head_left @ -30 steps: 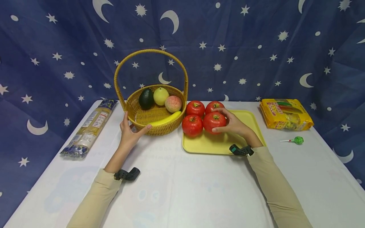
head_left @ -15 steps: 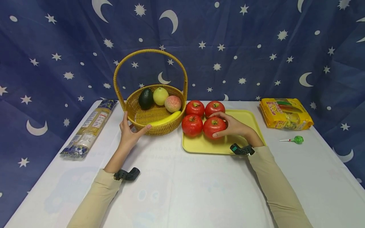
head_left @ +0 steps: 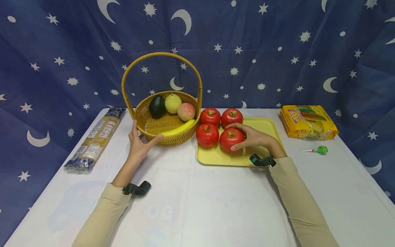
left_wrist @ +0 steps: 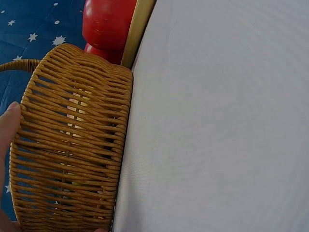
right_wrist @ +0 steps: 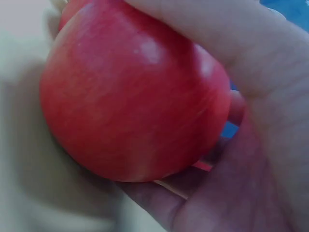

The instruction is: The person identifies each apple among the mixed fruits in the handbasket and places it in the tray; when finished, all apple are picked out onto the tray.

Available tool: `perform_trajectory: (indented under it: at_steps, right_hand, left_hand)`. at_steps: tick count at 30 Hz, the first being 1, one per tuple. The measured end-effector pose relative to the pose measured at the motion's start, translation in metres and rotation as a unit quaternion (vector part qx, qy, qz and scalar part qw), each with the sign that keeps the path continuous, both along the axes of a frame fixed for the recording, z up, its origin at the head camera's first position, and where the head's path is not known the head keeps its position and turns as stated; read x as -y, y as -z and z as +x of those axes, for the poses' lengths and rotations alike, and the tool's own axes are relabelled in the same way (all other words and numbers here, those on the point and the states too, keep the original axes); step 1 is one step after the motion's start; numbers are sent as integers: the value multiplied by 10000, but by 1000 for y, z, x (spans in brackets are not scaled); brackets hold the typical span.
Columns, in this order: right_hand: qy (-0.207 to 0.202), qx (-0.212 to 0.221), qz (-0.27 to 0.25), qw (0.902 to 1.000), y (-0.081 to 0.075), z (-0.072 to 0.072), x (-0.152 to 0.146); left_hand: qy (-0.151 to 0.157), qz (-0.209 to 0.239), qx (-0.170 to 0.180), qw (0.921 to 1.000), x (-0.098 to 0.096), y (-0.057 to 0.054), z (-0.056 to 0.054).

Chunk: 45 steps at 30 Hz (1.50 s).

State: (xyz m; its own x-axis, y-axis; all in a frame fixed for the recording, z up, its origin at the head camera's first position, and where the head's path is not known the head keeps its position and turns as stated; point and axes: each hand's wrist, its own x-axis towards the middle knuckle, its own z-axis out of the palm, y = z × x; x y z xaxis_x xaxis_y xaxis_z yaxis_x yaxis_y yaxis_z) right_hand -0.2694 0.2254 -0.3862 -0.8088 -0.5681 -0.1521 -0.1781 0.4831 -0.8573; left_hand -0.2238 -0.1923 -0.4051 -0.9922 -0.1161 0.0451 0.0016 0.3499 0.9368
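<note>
In the head view my left hand (head_left: 139,147) holds the left front of a wicker basket (head_left: 177,140), its thumb at the front rim. The left wrist view shows the thumb (left_wrist: 8,123) over the rim. Inside the basket lie an avocado (head_left: 157,106), a yellow-green pear (head_left: 173,103), a peach (head_left: 186,112) and a banana (head_left: 178,130). My right hand (head_left: 256,138) grips the front right red apple (head_left: 229,140), fingers and thumb around its sides. Several red apples stand together at the left of the yellow tray (head_left: 219,159).
A long pack of noodles (head_left: 98,137) lies left of the basket. On the right are a yellow snack packet (head_left: 308,122) and a green lollipop (head_left: 322,150). The basket's tall handle (head_left: 162,54) arches up before the starry blue curtain (head_left: 262,44).
The front right apple has shifted slightly nearer to me, with my right hand's fingers resettled around it. My left hand stays on the basket.
</note>
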Motion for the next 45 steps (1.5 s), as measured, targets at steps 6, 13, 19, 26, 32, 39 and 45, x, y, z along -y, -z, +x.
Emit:
perform_trajectory:
  at_steps: [6,13,19,26,32,39,45]
  right_hand:
    - [-161,168,63,9997,-3,1,-9]
    - [-395,350,-192,9984,-6,-1,-24]
    - [-571,436,-584,9957,-9,-1,-38]
    - [-784,365,-840,9927,-9,-2,-34]
    - [-666,351,-917,9929,-6,-2,-28]
    - [-513,186,-847,9949,1,-4,-24]
    - [-386,-53,-711,9967,2,-4,-20]
  left_hand:
    - [8,3,-18,10000,0,0,0]
    - [8,29,-26,10000,0,0,0]
    - [9,23,-14,10000,0,-1,0]
    - [31,46,-29,10000,0,-2,2]
    - [30,41,-24,10000,-1,-2,1]
    - [-6,44,-50,10000,-1,-3,2]
    - [7,119,-33,9999,-1,-2,1]
